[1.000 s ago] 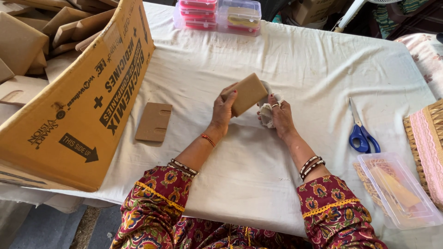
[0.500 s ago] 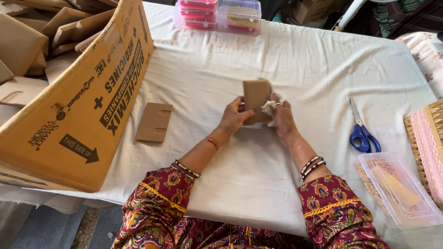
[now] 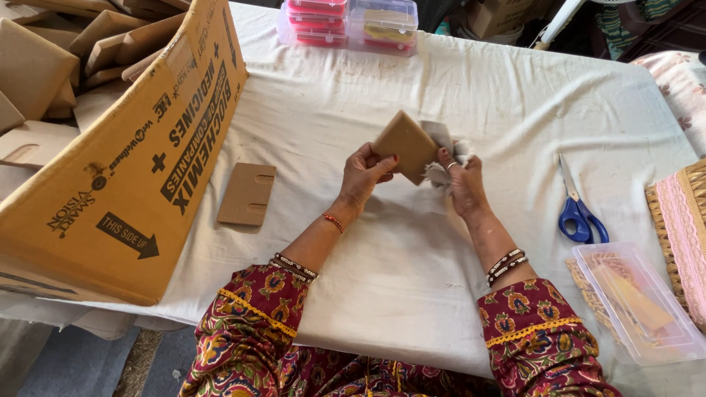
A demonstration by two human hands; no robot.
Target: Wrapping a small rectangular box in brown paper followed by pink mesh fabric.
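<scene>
A small flat brown cardboard box (image 3: 405,145) is held up over the white-covered table (image 3: 412,272), turned like a diamond. My left hand (image 3: 365,173) grips its lower left edge. My right hand (image 3: 461,179) pinches its right side and also clutches a crumpled white cloth (image 3: 446,151) against the box. Both forearms wear bangles and red patterned sleeves.
A big tilted cardboard carton (image 3: 110,147) full of flat brown boxes fills the left. A flat slotted cardboard piece (image 3: 247,193) lies beside it. Blue-handled scissors (image 3: 578,209) and a clear plastic lid (image 3: 632,301) lie at right, by a pink woven basket (image 3: 684,220). Clear containers (image 3: 349,22) stand at the far edge.
The brown box has been turned in my hands from upright to a diamond tilt and raised slightly. The cloth stays in my right hand.
</scene>
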